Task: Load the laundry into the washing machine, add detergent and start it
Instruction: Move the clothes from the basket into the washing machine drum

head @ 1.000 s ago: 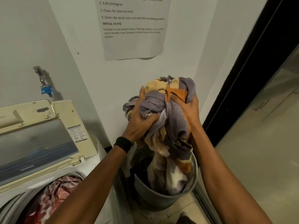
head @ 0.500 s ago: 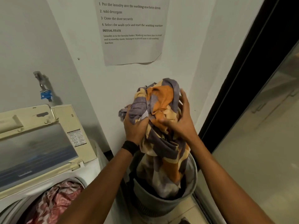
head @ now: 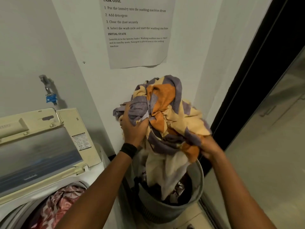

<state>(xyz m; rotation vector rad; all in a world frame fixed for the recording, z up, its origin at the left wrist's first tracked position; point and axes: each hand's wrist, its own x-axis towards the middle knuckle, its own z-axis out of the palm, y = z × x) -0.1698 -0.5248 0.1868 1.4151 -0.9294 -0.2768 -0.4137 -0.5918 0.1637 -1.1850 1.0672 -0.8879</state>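
Observation:
A big bundle of orange, cream and purple patterned cloth point(head: 166, 116) is lifted above the grey laundry basket point(head: 166, 210), its lower end still hanging inside. My left hand point(head: 132, 129) grips the bundle's upper left. My right hand point(head: 209, 147) grips its lower right fold, just above the basket's rim. At the lower left the top-loading washing machine point(head: 92, 172) stands with its lid point(head: 39, 151) raised. A red and pink patterned cloth point(head: 61, 205) lies in the drum. Dark clothes remain in the basket.
A water tap with a blue fitting point(head: 51, 98) sticks out of the wall above the machine. A printed task sheet point(head: 137, 32) hangs on the wall. A dark door frame point(head: 254, 86) and glass panel close off the right side.
The cloth bundle has spread out and bulged to the right. My right hand has dropped from the bundle's top to its lower right edge. The left hand keeps its grip.

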